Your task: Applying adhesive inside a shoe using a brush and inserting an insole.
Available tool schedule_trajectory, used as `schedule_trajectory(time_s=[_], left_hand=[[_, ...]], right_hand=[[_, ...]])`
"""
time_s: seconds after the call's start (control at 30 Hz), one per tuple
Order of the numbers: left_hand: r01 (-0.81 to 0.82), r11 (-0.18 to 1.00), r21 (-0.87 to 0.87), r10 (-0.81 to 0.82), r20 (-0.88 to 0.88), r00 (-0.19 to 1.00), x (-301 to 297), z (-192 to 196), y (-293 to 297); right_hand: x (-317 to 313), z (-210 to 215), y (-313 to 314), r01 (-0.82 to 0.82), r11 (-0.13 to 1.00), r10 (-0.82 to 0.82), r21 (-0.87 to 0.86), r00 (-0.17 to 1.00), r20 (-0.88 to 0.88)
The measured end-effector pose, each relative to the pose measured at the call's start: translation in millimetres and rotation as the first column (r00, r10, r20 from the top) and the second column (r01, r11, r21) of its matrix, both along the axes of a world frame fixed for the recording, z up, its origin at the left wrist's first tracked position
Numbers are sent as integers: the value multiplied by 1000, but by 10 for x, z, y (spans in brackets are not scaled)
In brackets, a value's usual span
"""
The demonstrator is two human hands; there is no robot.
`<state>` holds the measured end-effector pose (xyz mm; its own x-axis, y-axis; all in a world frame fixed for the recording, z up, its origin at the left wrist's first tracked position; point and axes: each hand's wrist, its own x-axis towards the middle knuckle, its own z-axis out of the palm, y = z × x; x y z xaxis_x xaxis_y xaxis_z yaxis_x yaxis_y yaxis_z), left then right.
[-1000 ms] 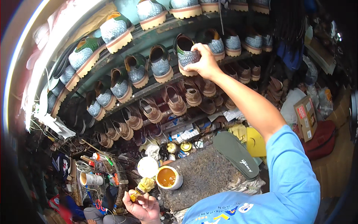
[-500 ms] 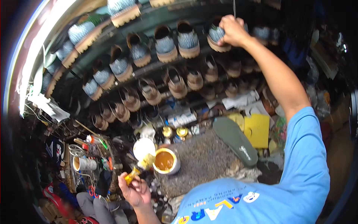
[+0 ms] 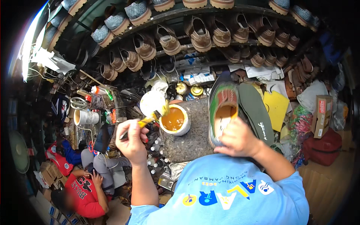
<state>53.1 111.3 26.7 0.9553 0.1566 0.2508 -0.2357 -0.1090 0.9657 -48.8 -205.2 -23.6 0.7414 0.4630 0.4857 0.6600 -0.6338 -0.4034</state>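
My left hand (image 3: 134, 140) is closed around the yellow handle of a brush (image 3: 149, 119). Pale yellow, gummed bristles point toward the rim of a white tub (image 3: 185, 129) holding amber, glue-like liquid. On the right, my right hand (image 3: 240, 139) grips a shoe (image 3: 227, 93) at its heel, the fingers partly hidden at the opening. This shoe has a brown lace area, green along one side and a pale inside; its toe points away from me. Beside it lies a dark green insole (image 3: 256, 108). The tub stands on a worn grey work block (image 3: 197, 144).
Brown shoes (image 3: 200, 35) and blue textured shoes (image 3: 138, 13) line the shelves ahead. A round white lid (image 3: 152, 102) and open small tins (image 3: 197, 90) sit beyond the tub. Scissors (image 3: 78, 103) and a white mug (image 3: 86, 117) are left. A person in red (image 3: 88, 197) sits lower left.
My right hand has come down from the upper shelf, bringing a shoe to the work block beside the insole. My left hand still holds the brush by the tub. The view has tilted down.
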Motion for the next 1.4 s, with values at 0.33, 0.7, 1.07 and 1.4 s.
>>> schedule_trajectory(time_s=[0.33,0.7,1.07,1.4], left_hand=[[94,767,635,-101,-26,995,113,-512,-2],[-95,828,-553,-393,-692,605,371,-640,723],[241,732,-637,-655,-561,506,114,-174,740],[435,522,-734,-492,157,856,280,1360,471]], right_hand=[[173,63,-104,159,975,-162,153,987,8],[770,-284,-460,-23,974,54,225,990,-132],[864,-376,-301,-46,949,18,311,995,93],[769,-319,-346,12,932,-3,363,1000,-26]])
